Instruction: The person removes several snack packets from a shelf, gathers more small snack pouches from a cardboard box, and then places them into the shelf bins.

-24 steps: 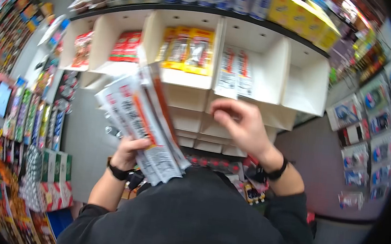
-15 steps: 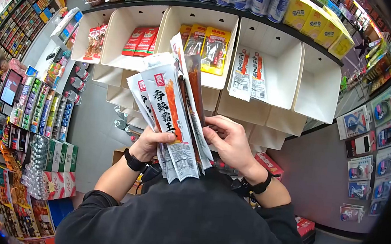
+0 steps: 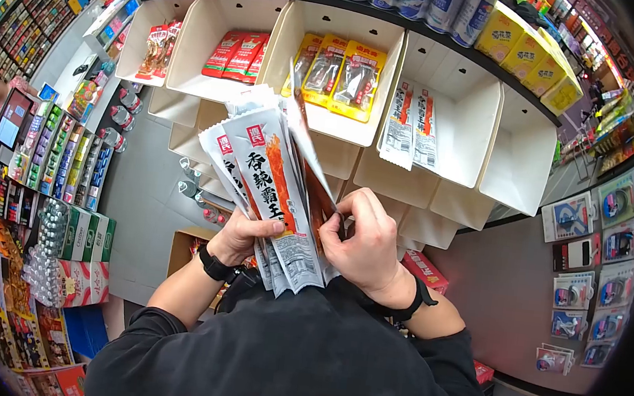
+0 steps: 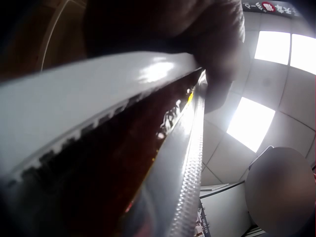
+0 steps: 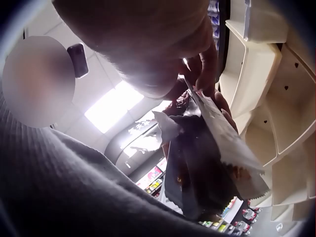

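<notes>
My left hand [image 3: 240,235] grips a fanned bundle of long white snack packets [image 3: 267,173], thumb across the front one. They have black lettering and an orange-red strip picture. At the bundle's right side, my right hand [image 3: 366,246] pinches the edge of one packet [image 3: 308,151], which tilts away from the others and shows nearly edge-on. In the right wrist view, packets [image 5: 195,163] hang below the fingers, their dark clear side showing. Close up in the left wrist view is a packet's dark brown content [image 4: 113,148]. Two matching packets [image 3: 400,126] lie in a white bin ahead.
White bins [image 3: 449,119] run in tiers ahead. Other bins hold yellow packets [image 3: 356,78], red packets [image 3: 235,54] and small red snack bags [image 3: 159,50]. Blue cans [image 3: 434,5] and yellow cartons [image 3: 529,54] line the shelf above. Hanging packs [image 3: 574,291] are at the right.
My right hand has come from in front of the bins back to the bundle and now pinches a packet, tilting it away. The left hand keeps its grip.
</notes>
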`<state>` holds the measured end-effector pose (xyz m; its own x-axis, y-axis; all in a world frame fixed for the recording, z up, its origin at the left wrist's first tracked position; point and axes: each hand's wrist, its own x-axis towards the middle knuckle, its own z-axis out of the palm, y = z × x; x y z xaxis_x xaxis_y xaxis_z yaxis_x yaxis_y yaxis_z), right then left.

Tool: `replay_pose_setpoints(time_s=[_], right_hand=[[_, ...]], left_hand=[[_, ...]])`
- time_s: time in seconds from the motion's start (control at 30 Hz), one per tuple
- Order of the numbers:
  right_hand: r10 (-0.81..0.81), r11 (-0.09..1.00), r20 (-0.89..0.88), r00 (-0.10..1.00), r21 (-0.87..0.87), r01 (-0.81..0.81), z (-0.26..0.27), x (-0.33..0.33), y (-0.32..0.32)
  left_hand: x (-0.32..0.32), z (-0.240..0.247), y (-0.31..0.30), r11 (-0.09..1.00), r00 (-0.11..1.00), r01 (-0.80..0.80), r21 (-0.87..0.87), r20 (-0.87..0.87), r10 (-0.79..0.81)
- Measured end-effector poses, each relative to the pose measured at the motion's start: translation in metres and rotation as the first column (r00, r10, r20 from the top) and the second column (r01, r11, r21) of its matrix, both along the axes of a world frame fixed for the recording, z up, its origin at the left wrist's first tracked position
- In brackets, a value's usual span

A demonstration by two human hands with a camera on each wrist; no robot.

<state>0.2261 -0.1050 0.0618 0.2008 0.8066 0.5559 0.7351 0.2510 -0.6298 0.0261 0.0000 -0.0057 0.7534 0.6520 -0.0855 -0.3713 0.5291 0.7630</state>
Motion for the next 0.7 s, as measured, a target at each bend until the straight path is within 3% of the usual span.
replay_pose_setpoints(time_s=[0.17, 0.3, 0.5, 0.67, 0.7], right_hand=[[0.059, 0.994, 0.178, 0.982, 0.081, -0.075, 0.000, -0.008, 0.006], [0.222, 0.968, 0.238, 0.946, 0.064, -0.243, 0.000, -0.006, 0.010], [0.260, 0.964, 0.207, 0.943, -0.008, -0.264, -0.002, -0.005, 0.014], [0.242, 0.969, 0.121, 0.963, 0.030, -0.247, -0.009, -0.002, 0.020], [0.244, 0.967, 0.107, 0.964, 0.049, -0.250, -0.010, -0.002, 0.020]], left_hand=[[-0.007, -0.009, 0.002, 0.998, 0.999, 0.031, -0.058, -0.015, -0.032], [0.001, 0.020, 0.000, 0.992, 0.973, 0.112, -0.060, 0.209, -0.097], [-0.008, 0.003, 0.009, 0.998, 0.980, 0.056, 0.043, 0.186, -0.063], [-0.011, 0.008, 0.005, 0.985, 0.976, 0.094, -0.144, 0.209, -0.062], [-0.010, 0.007, 0.001, 0.988, 0.979, 0.013, -0.153, 0.205, 0.019]])
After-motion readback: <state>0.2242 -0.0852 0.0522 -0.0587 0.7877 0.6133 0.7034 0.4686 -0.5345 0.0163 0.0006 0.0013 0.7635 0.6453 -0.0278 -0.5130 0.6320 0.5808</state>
